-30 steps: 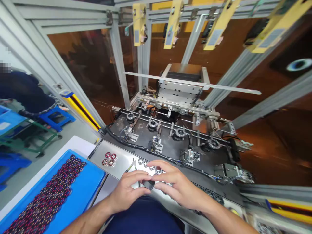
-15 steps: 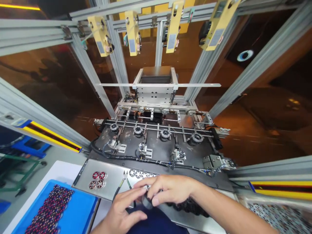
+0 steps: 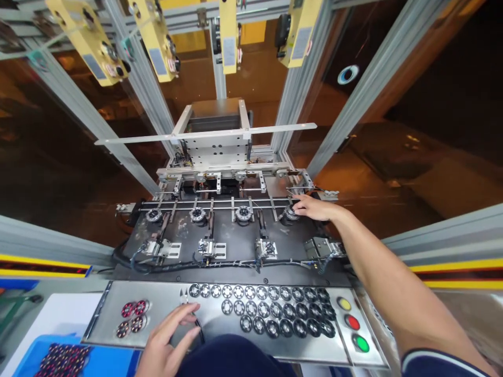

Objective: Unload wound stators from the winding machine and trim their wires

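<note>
My right hand [image 3: 312,208] reaches to the rightmost round fixture [image 3: 290,219], its fingers closed around a dark round stator core [image 3: 291,211] at the top of it; the fingers partly hide the core. Lower down, my left hand [image 3: 173,332] hovers over the metal tray with thumb and fingers apart and nothing between them. It covers most of a pair of cutting pliers [image 3: 184,296], whose jaw tips stick out beyond the fingers. Several black slotted stator cores [image 3: 261,309] lie in rows on the tray, right of my left hand.
Three more round fixtures, one of them the second from right [image 3: 243,213], stand along the machine bed. Red-wound stators [image 3: 133,309] lie on the tray's left side. A blue bin [image 3: 118,360] holds more. Yellow, red and green buttons [image 3: 352,321] sit at right. Cables [image 3: 231,263] cross the bed.
My right hand has moved from beside my left hand, where both were at a dark round part, forward to the rightmost fixture. The left hand stays low near the pliers. The view has shifted right.
</note>
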A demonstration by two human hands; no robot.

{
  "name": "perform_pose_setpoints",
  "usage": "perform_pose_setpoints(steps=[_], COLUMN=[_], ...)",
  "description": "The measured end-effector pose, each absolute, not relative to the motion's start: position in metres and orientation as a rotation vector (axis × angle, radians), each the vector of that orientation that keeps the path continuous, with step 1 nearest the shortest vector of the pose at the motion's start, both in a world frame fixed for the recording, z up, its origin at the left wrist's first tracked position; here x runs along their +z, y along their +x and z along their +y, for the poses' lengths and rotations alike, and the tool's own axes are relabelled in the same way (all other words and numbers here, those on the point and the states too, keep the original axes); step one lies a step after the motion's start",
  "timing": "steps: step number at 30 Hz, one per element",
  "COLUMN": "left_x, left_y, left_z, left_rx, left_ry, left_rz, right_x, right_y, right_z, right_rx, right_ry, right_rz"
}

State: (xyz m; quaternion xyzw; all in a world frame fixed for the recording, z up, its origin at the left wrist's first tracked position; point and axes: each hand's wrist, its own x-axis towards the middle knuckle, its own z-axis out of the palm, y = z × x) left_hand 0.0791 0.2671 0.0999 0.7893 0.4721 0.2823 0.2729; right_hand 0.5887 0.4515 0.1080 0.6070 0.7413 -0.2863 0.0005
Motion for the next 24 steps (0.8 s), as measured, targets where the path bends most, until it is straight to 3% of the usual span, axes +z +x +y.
perform_pose_setpoints(steps=[6, 24], left_x=[0.102, 0.091], left_y=[0.085, 0.085], left_z=[0.271, 0.270], left_rx=[0.715, 0.674], left_ry=[2.279, 2.236], left_rz=[1.214, 1.226], right_x=[0.086, 0.074], right_y=[0.600, 0.597], right_z=[0.452, 0.463], right_rx=[-0.736, -0.663], right_ry=[1.921, 1.846], right_rz=[2.332, 2.334])
